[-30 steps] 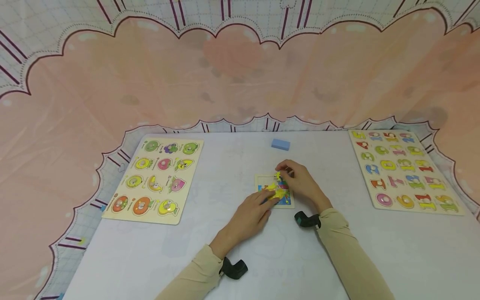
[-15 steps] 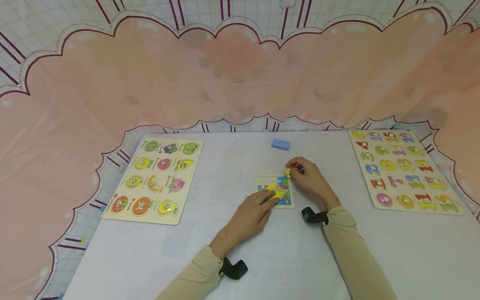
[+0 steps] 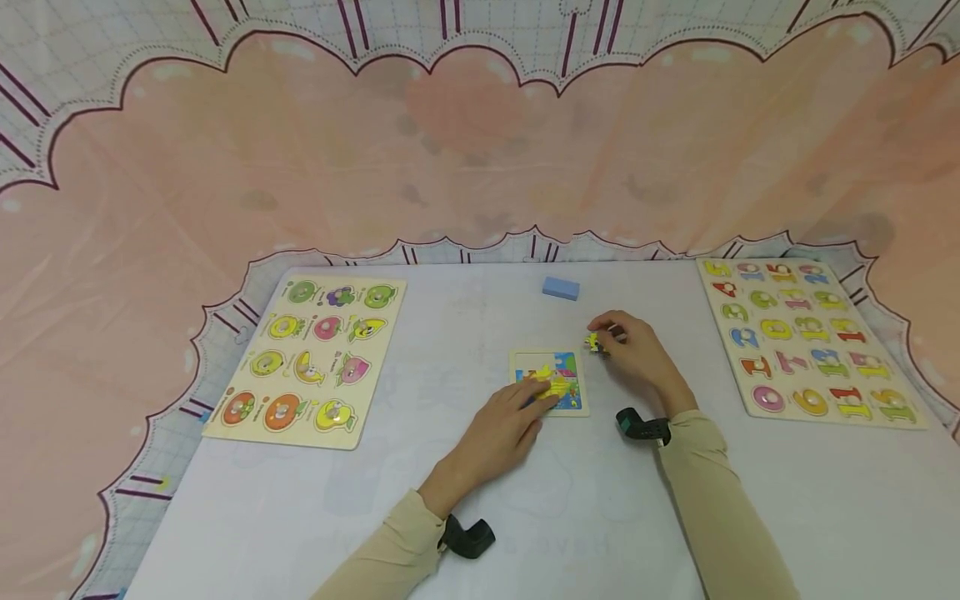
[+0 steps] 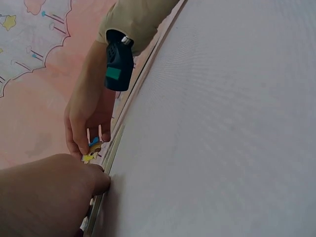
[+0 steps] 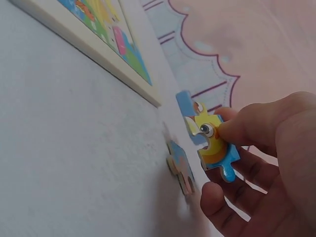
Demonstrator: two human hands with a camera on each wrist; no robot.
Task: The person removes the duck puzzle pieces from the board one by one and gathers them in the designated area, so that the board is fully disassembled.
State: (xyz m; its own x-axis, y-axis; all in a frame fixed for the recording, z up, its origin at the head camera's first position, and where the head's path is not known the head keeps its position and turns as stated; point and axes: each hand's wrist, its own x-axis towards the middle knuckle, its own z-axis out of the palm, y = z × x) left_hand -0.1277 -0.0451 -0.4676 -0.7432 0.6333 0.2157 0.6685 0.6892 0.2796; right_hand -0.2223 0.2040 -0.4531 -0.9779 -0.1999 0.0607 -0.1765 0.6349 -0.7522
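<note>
My right hand (image 3: 637, 346) pinches a jigsaw piece (image 5: 215, 143), yellow and blue with a printed eye, between thumb and fingers. It is above the table, to the right of the small framed jigsaw board (image 3: 583, 404). Below that piece in the right wrist view, a second jigsaw piece (image 5: 181, 167) is at the table surface. My left hand (image 3: 495, 429) rests its fingers on the board, over yellow parts of the picture. Those fingers hide part of the board. The upper left of the board shows bare pale backing. In the left wrist view, the left hand (image 4: 49, 190) mostly blocks the board.
A blue block (image 3: 561, 288) lies near the table's far edge. On the left is a fruit peg board (image 3: 341, 429), and on the right a number peg board (image 3: 757, 400). A patterned cloth (image 3: 480, 167) hangs behind the white table (image 3: 570, 517).
My right hand has lifted a jigsaw piece from the board's upper right area and carried it rightward, off the board. My left hand has stayed in place.
</note>
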